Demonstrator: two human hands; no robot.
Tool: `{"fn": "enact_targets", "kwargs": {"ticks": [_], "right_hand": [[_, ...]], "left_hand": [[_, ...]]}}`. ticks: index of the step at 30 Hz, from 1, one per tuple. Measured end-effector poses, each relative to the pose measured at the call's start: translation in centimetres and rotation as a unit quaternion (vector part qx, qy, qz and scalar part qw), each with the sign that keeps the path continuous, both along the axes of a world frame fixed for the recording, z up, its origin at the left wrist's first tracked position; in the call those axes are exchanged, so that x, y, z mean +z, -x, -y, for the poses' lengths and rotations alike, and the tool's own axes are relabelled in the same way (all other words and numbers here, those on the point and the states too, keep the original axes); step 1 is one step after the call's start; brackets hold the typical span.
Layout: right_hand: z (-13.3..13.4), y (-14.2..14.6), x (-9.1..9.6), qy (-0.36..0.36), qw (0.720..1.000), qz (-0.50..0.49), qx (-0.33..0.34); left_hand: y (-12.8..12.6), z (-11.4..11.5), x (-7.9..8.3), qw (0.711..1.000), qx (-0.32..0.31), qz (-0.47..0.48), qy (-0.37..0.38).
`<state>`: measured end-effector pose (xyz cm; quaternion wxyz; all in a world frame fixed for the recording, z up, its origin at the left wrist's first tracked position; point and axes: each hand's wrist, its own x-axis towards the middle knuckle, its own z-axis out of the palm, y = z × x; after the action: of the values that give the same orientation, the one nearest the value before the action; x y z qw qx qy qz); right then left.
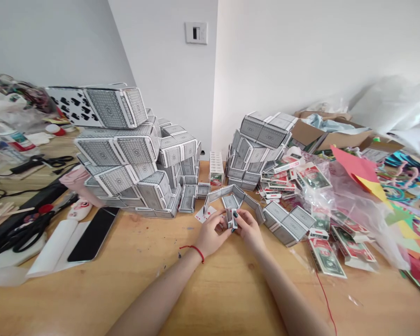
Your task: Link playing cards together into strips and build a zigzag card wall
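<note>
My left hand [212,235], with a red string round the wrist, and my right hand [248,228] meet at the middle of the wooden table [210,289]. Both pinch a small folded playing card [231,218] between their fingertips. Just beyond them stands a low arch of joined cards [233,193], with a face-up red card [203,213] lying at its left foot. A large stack of boxes made from grey-backed cards [126,149] rises at the left, and a smaller stack [257,144] at the right.
A black phone [93,233] and white paper lie at the left, with scissors [24,233] beyond them. Red-and-green card packs [324,254], a plastic bag [346,196], coloured paper [371,177] and a cardboard box [332,133] crowd the right side.
</note>
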<state>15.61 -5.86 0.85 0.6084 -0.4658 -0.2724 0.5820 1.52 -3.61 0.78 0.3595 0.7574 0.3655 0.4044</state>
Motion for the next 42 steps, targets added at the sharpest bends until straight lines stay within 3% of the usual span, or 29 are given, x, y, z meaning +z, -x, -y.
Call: {"fn": "enact_targets", "kwargs": {"ticks": [10, 27, 34, 42], "right_hand": [[-0.3, -0.2, -0.3, 0.000, 1.000, 0.023, -0.008], [-0.3, -0.1, -0.8, 0.002, 0.997, 0.081, 0.022], [0.0, 0.0, -0.1, -0.018, 0.993, 0.107, 0.047], [0.3, 0.8, -0.5, -0.030, 0.996, 0.012, 0.078]], "left_hand": [[0.0, 0.1, -0.5, 0.997, 0.026, -0.043, -0.067], [0.0, 0.3, -0.8, 0.993, 0.023, -0.081, -0.088], [0.0, 0.3, -0.8, 0.994, 0.032, -0.064, -0.078], [-0.1, 0.4, -0.7, 0.996, 0.010, -0.046, -0.069]]}}
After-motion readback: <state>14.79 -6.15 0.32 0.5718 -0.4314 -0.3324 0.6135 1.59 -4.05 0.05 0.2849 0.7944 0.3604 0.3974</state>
